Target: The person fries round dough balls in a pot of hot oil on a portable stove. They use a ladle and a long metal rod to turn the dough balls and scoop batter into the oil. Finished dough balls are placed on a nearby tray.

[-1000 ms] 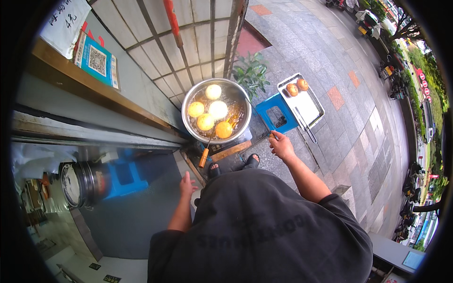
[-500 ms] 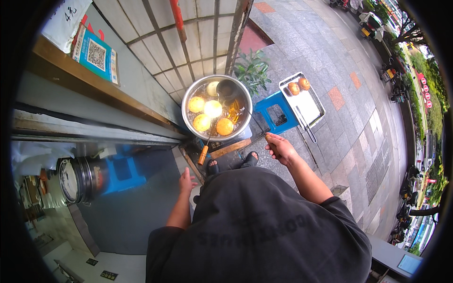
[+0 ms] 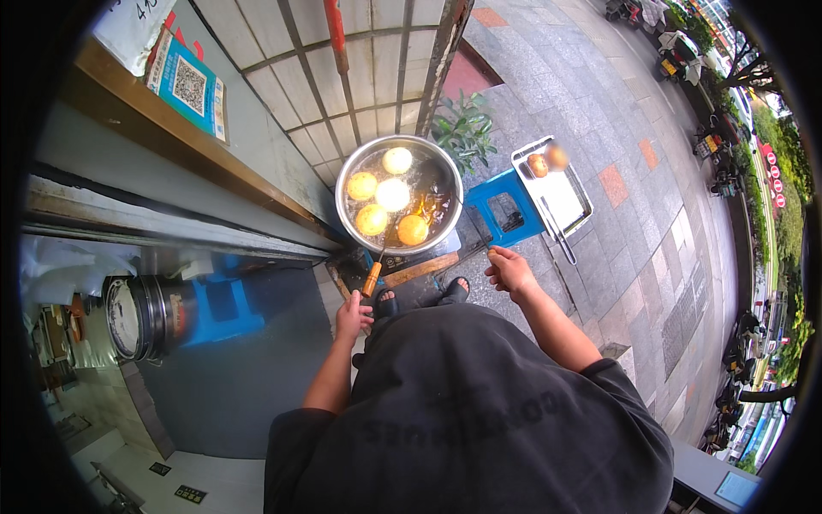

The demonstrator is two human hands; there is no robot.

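Observation:
My right hand (image 3: 511, 271) is closed around the handle end of a ladle, whose thin shaft runs toward the right rim of the metal pot (image 3: 344, 214). Its bowl does not show clearly. Several round golden cakes float in the bubbling oil, one of them a browned cake (image 3: 413, 230) at the near side; thin orange shreds (image 3: 425, 208) drift to the right. A tool with a wooden handle (image 3: 372, 279) leans over the pot's near rim. Just below that handle, my left hand (image 3: 352, 318) is empty with fingers apart.
Right of the pot stands a blue stool (image 3: 481, 193) beside a tray (image 3: 586, 206) with two browned cakes, one blurred, and tongs (image 3: 558, 230). A leafy plant (image 3: 464, 128) grows behind. A tiled wall (image 3: 377, 64) rises beyond the pot. Another blue stool (image 3: 224, 313) is indoors, left.
The dark ladle bowl no longer shows over the far right of the pot. My left hand has moved up and right, closer to the wooden handle. One cake on the tray has become blurred.

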